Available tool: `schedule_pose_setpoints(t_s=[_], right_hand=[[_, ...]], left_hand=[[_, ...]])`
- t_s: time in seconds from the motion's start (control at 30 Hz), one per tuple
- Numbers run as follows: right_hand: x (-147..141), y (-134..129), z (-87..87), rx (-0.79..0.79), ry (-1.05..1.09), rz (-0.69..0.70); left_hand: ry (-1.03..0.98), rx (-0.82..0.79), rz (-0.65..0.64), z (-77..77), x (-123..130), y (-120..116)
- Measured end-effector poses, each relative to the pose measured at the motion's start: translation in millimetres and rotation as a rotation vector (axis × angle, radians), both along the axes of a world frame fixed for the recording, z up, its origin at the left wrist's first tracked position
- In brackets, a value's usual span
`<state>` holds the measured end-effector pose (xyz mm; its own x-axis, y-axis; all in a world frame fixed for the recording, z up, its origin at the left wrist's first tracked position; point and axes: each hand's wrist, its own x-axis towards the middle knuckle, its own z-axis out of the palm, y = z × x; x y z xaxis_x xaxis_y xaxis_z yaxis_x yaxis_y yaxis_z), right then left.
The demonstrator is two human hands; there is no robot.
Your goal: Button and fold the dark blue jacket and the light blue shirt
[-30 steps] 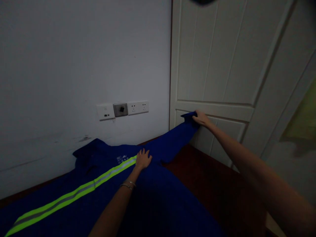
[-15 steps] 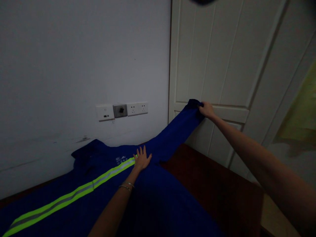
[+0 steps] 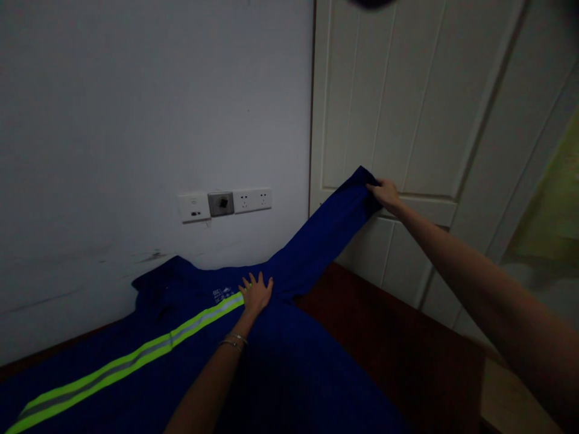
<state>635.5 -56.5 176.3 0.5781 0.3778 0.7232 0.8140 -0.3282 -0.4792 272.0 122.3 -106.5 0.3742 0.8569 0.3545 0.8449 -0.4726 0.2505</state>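
A blue work jacket (image 3: 294,349) with a yellow-green and silver reflective stripe (image 3: 149,351) lies spread on a dark red surface. Its collar (image 3: 165,277) points toward the wall, and a small white print sits on the chest. My left hand (image 3: 256,292) presses flat on the jacket near the shoulder, fingers spread, at the end of the stripe. The cuff end of one sleeve (image 3: 328,232) is pinched in my right hand (image 3: 384,194), which holds it raised and stretched out to the right. The jacket's lower part is dark and runs out of view.
Close behind the jacket stands a white wall (image 3: 149,108) with a row of sockets (image 3: 244,201). A white panelled door (image 3: 384,108) rises at the right. Dark red surface (image 3: 380,331) shows below the sleeve. Something yellowish (image 3: 549,205) hangs at the far right.
My right hand has lifted the sleeve end slightly up and to the right, pulling it straighter. My left hand has shifted a little to the left on the jacket.
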Motion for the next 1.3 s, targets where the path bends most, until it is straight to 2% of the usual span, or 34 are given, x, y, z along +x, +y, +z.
schedule_pose_setpoints(t_s=[0.1, 0.27, 0.33, 0.53, 0.63, 0.77, 0.83, 0.93, 1.03, 1.13, 1.3], right_hand=[[-7.9, 0.4, 0.9, -0.077, -0.111, -0.019], [-22.4, -5.8, -0.5, -0.359, -0.340, -0.245], [-25.4, -7.5, -0.5, -0.449, -0.377, -0.284], [-28.0, -2.0, 0.6, -0.544, -0.385, -0.296], [-30.8, 3.2, 2.3, -0.534, -0.364, -0.316], [-37.1, 13.1, 5.5, -0.500, -0.345, -0.380], [-42.1, 20.6, 5.1, -0.487, -0.331, -0.378], [-51.6, 33.3, -2.4, -0.519, -0.348, -0.307], [-59.8, 42.5, -18.5, -0.594, -0.384, -0.234], [-65.9, 45.0, -37.1, -0.672, -0.385, -0.224], [-88.9, 31.9, -58.8, -0.767, -0.440, -0.208]], left_hand=[[0.034, -0.074, 0.009, -0.7, 2.4, 1.0], [0.009, -0.077, 0.009, -0.4, 3.4, 0.2], [-0.045, -0.051, -0.006, 0.5, 2.9, 0.9], [-0.204, 0.056, -0.235, 10.5, -8.1, 1.2], [-0.126, 0.124, -0.394, 17.0, -21.2, -18.9], [0.073, 0.165, -0.667, 22.7, -35.8, -68.9], [0.125, 0.154, -0.721, 25.7, -36.4, -89.7], [0.132, 0.103, -0.667, 34.2, -26.4, -101.6], [0.150, -0.043, -0.502, 46.2, -8.6, -95.4], [0.221, -0.161, -0.360, 56.0, 8.6, -85.9], [0.395, -0.199, -0.380, 61.6, 25.6, -75.9]])
